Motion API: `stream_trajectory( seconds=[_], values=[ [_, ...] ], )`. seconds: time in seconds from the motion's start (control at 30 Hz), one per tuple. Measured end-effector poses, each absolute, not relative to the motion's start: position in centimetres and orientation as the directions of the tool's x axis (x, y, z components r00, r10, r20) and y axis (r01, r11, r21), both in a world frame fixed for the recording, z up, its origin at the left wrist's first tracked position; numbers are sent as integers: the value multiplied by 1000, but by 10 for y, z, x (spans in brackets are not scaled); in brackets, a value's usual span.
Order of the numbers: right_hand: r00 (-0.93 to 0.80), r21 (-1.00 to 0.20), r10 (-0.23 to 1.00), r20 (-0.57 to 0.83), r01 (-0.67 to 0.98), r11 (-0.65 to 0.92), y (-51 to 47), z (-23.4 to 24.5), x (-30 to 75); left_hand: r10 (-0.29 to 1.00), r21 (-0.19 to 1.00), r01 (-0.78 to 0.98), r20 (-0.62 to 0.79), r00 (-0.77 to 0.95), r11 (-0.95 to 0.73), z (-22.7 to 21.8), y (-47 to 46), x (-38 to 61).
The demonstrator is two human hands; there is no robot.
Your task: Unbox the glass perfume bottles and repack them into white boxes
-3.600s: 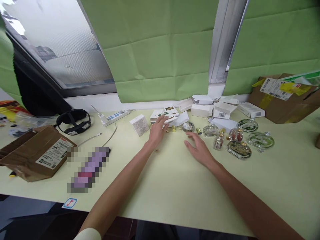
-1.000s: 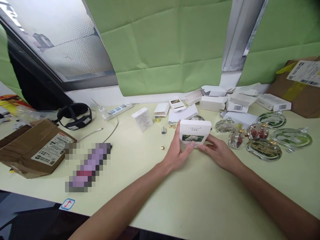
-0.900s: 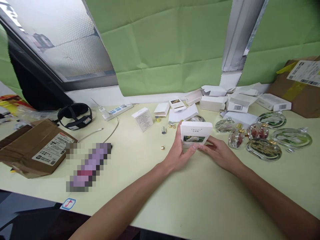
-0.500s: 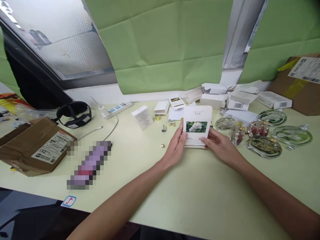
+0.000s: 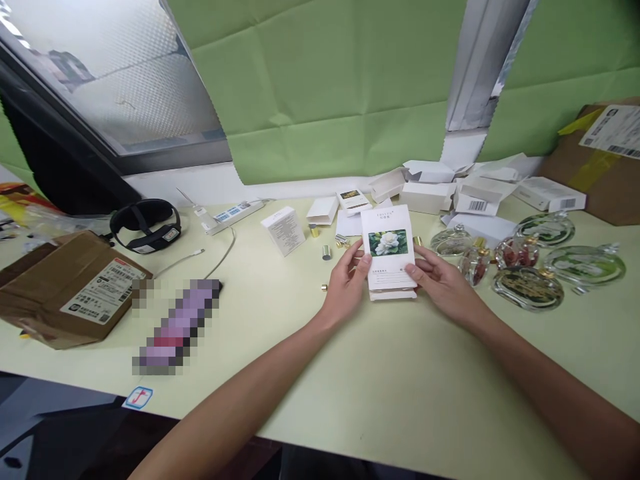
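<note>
Two hands hold one flat white box [image 5: 389, 257] with a picture of a white flower on its front. The left hand [image 5: 344, 287] has its fingers curled on the box's left edge, with the thumb on the front. The right hand [image 5: 443, 287] grips the right edge the same way. The box is tipped up so its front faces the person, and its bottom end sits low, close to the pale table [image 5: 350, 387]; I cannot tell if it touches.

Just right of the hands lie some clear glass bottles [image 5: 530, 288] with gold tops. Behind the box, near the wall, is a heap of white boxes [image 5: 450, 193], some open. Small gold caps [image 5: 325, 252] lie on the table left of the held box, and a small white box [image 5: 284, 230] stands near them. Far left sit a brown cardboard box [image 5: 70, 290], a black headband [image 5: 145, 225] and a white power strip [image 5: 233, 215]. Another brown box [image 5: 595, 173] is at the far right. Green paper [image 5: 325, 87] covers the wall.
</note>
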State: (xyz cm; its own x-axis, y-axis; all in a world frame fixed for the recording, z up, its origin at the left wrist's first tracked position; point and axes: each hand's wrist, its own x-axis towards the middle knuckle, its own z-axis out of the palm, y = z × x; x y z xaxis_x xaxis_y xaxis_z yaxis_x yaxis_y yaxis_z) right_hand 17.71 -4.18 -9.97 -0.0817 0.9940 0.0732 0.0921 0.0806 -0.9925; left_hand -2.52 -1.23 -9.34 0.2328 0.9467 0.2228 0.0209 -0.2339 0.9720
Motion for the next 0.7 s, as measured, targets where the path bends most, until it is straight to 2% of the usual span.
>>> stream_trajectory(
  seconds=[0.1,0.3,0.7],
  values=[
    [-123,-992,989,81,84,92,-45,-93,180,963,983,-24,181,199,-180,-93,-11,-26],
    [-409,-993,907,104,15,121,-49,-84,193,976,988,-134,101,193,-76,-87,-10,-28],
    [-407,-989,904,127,22,149,-49,-87,195,954,994,-63,107,279,-93,-89,-11,-28]
  ],
)
